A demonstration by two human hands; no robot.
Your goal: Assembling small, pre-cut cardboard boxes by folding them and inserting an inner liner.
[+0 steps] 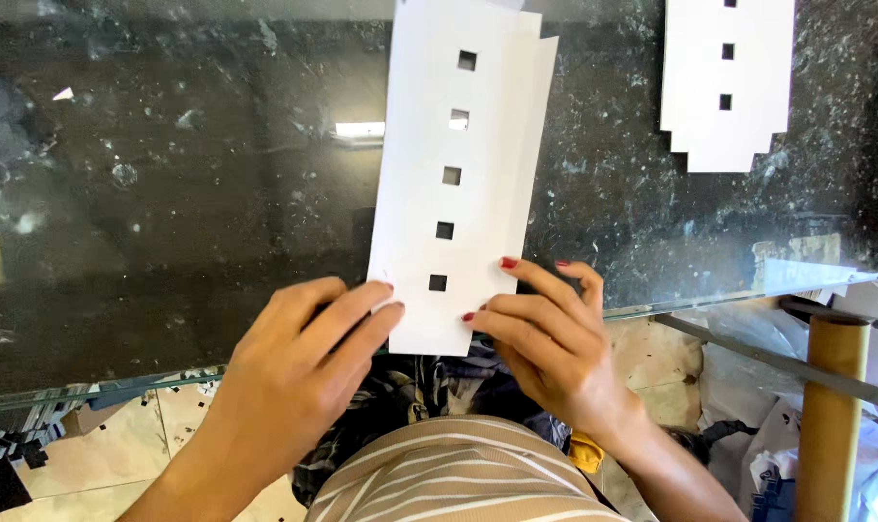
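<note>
My left hand (pixel 299 372) lies flat, palm down, fingers straight and together, tips pressing the near left edge of the white card strip (pixel 453 174). Nothing gripped, just pinning it down.

The card strip lies on the dark speckled glass worktop (pixel 168 193), long axis running from the near edge away to the far side, slightly tilted. A row of five small square holes runs down its middle. A second layer or folded flap shows along its right edge, sticking out a bit past the top layer. The near end sits just at the near edge of the worktop, between my two hands.

My right hand (pixel 545 338) is on the near right corner of the strip, fingers partly curled, fingertips with red nails pressing on the card beside the nearest hole. Not closed around anything; can't tell if the thumb is tucked under the edge.

Far right: another white card piece (pixel 724 87) with stepped corners and a similar row of square holes, lying flat on the worktop, well apart from my hands.

Near right, below the glass: a cardboard tube (pixel 831 416) standing upright.
</note>
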